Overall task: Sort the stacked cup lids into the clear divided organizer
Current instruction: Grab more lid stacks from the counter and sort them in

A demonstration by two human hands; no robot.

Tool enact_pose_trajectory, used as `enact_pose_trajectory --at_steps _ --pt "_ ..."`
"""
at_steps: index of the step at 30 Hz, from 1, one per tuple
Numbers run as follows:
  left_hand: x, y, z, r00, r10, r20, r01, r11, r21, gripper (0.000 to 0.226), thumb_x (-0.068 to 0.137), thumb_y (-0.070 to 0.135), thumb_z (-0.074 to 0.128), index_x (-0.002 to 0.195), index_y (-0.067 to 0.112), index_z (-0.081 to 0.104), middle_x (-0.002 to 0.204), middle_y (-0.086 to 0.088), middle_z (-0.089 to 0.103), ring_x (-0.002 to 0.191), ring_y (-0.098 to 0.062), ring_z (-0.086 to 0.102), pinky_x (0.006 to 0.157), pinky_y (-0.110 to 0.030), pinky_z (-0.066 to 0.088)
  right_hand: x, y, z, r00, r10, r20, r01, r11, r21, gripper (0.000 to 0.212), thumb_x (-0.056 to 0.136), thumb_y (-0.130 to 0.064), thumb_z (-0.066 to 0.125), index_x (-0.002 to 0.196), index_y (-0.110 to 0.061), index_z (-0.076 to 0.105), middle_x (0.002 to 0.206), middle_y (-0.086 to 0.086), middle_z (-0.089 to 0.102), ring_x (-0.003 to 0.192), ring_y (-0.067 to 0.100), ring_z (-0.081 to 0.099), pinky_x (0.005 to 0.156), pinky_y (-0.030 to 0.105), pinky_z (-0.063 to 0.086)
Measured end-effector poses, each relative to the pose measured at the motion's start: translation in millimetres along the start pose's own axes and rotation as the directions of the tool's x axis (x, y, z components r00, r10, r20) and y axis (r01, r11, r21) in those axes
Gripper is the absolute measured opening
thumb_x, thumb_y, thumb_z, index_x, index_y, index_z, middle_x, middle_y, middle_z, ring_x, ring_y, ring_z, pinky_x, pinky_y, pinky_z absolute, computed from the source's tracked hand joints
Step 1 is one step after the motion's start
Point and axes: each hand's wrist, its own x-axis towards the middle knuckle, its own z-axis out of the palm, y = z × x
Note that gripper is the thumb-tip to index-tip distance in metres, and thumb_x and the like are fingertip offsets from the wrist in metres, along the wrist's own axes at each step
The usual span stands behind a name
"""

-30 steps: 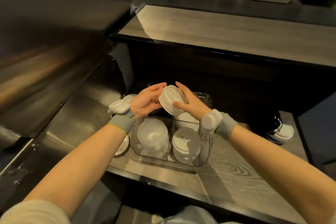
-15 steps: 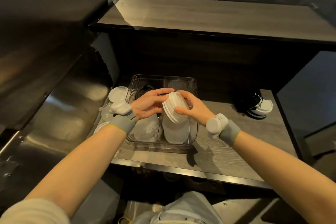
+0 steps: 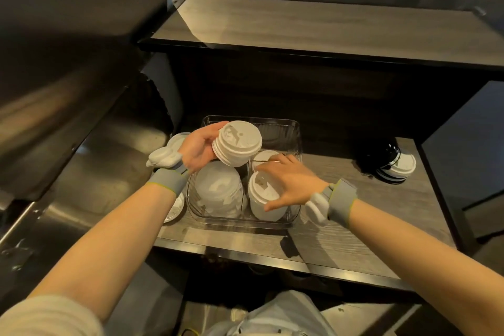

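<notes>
**Right hand [image 3: 289,183] leaves the stack of lids [image 3: 236,143] and goes down to the organizer [image 3: 296,131]**

Half a second ago both hands held the white stack of lids between them. Now only the left hand [image 3: 196,147] has it. Its fingers [image 3: 219,126] are curled around the side of the stack and hold it tilted above the upper left part of the organizer. The right hand is now lower, over the lower right compartment. There its fingers [image 3: 268,165] are spread and almost straight, lying on top of a pile of lids [image 3: 259,196]. They seem to touch or press this pile, not to grip it.

The task looks well along but not finished. The large left compartment already holds a tall pile of wider lids [image 3: 218,188], the lower right compartment is nearly full, and one more lid [image 3: 261,157] shows in the upper right compartment. What lies under the held stack I cannot see.

Some work is left: the held stack must go into a compartment. A few loose lids [image 3: 177,140] lie on the bench [image 3: 341,240] just left of the organizer, and a dark stack with a white lid on top [image 3: 396,166] stands well apart at the right of the frame.
</notes>
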Motion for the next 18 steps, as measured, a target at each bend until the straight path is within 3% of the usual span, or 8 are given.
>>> enact_pose_trajectory --at_steps 4,6,7,9,10,12,15,18 --pt "1.2 -0.8 0.2 1.0 0.001 0.017 -0.001 1.0 -0.013 0.037 0.094 0.005 0.036 0.103 0.016 0.071 0.1 -0.002 0.074 0.096 -0.019 0.068 0.089 -0.035 0.05 5.8 -0.3 4.1 0.996 -0.057 0.064 0.071 0.966 -0.25 0.094 0.069 -0.072 0.057 0.144 -0.022 0.029 0.151 0.002 0.029 0.134 0.026 0.023 0.109 0.04 0.017" --pt "1.2 -0.7 0.1 1.0 -0.016 0.004 0.016 0.999 -0.036 0.032 0.094 0.006 0.039 0.107 0.016 0.066 0.098 -0.001 0.075 0.096 -0.019 0.068 0.086 -0.035 0.052 5.3 -1.2 2.4 0.994 -0.081 0.072 0.095 0.968 -0.232 0.085 0.071 -0.068 0.059 0.14 -0.024 0.037 0.148 0.003 0.029 0.133 0.025 0.024 0.107 0.04 0.018" --pt "0.9 0.0 0.2 1.0 -0.025 -0.006 0.025 0.999 -0.048 0.03 0.094 0.006 0.039 0.11 0.015 0.063 0.098 -0.001 0.075 0.097 -0.02 0.067 0.084 -0.036 0.052 4.4 -1.5 -0.5 0.996 -0.073 0.051 0.08 0.985 -0.153 0.078 0.072 -0.064 0.062 0.136 -0.024 0.043 0.144 0.003 0.033 0.13 0.023 0.026 0.106 0.038 0.02" --pt "0.3 0.7 -0.2 1.0 -0.029 0.01 0.03 0.996 -0.087 0.032 0.094 0.006 0.038 0.111 0.015 0.064 0.099 -0.001 0.075 0.099 -0.021 0.067 0.083 -0.036 0.052 2.0 -1.9 -7.5 0.993 0.047 -0.107 -0.026 0.98 0.197 0.054 0.078 -0.047 0.068 0.122 -0.018 0.056 0.127 0.003 0.047 0.117 0.018 0.038 0.1 0.034 0.029" --pt "0.5 2.0 0.8 0.999 -0.021 0.035 0.024 0.994 -0.105 0.034 0.094 0.006 0.038 0.108 0.016 0.067 0.101 -0.002 0.075 0.1 -0.021 0.067 0.085 -0.037 0.053 2.4 -2.6 -13.3 0.966 0.173 -0.194 -0.078 0.905 0.418 0.039 0.082 -0.037 0.066 0.114 -0.015 0.059 0.116 0.003 0.053 0.108 0.016 0.044 0.094 0.032 0.036" --pt "-0.7 3.6 4.8 0.997 -0.014 0.072 0.021 0.996 -0.09 0.035 0.094 0.006 0.038 0.108 0.019 0.067 0.108 -0.003 0.072 0.104 -0.023 0.065 0.091 -0.04 0.05 7.1 -7.0 -23.7 0.901 0.382 -0.205 -0.123 0.678 0.724 0.029 0.09 -0.03 0.057 0.114 -0.015 0.054 0.106 -0.002 0.055 0.096 0.012 0.052 0.08 0.024 0.043" --pt "-3.8 3.9 15.1 0.989 -0.038 0.144 0.035 0.999 0.025 0.033 0.094 0.005 0.041 0.116 0.022 0.059 0.113 -0.001 0.069 0.104 -0.02 0.065 0.087 -0.039 0.054 18.8 -11.7 -32.8 0.908 0.418 -0.027 -0.185 0.458 0.869 0.045 0.094 -0.037 0.047 0.133 -0.016 0.041 0.114 -0.006 0.051 0.093 0.008 0.055 0.071 0.02 0.05" --pt "-8.5 1.4 26.1 0.972 -0.109 0.207 0.096 0.993 0.072 0.034 0.093 0.001 0.044 0.117 0.022 0.057 0.107 -0.001 0.072 0.098 -0.017 0.069 0.074 -0.032 0.059 20.0 -6.5 -32.0 0.893 0.448 0.053 -0.253 0.4 0.881 0.04 0.093 -0.03 0.053 0.129 -0.014 0.047 0.113 0.0 0.055 0.092 0.012 0.056 0.068 0.024 0.049"
